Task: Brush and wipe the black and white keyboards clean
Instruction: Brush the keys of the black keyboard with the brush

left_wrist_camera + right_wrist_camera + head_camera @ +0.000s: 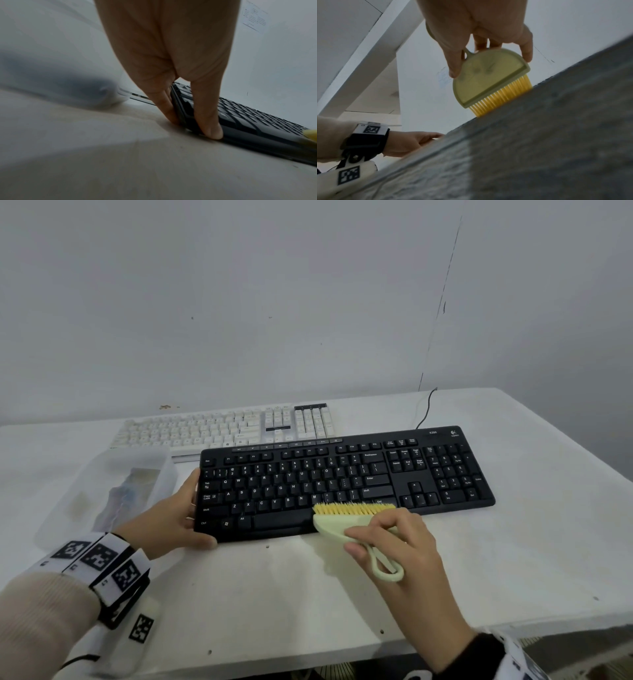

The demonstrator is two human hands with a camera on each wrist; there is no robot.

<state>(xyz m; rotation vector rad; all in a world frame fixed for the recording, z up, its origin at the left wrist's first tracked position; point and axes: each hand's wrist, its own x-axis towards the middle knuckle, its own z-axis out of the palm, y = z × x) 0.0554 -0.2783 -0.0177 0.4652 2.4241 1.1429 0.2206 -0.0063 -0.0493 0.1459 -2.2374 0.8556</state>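
On the white table (308, 594), the right hand (400, 546) is gripping a pale green, yellow-bristled brush (346, 520) against the black plastic keyboard (342, 481); the left hand (171, 517) is grasping its left end, the white keyboard (222, 428) lying just behind.

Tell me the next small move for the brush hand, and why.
Probably sweep the pale green brush with yellow bristles leftward along the bottom key row: the right hand has its bristles on the black keyboard near the right Ctrl, and the left hand steadies its left end.

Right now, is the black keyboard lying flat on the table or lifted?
Flat. The black keyboard rests on the table; the left hand holds its left end, and the brush touches its keys.
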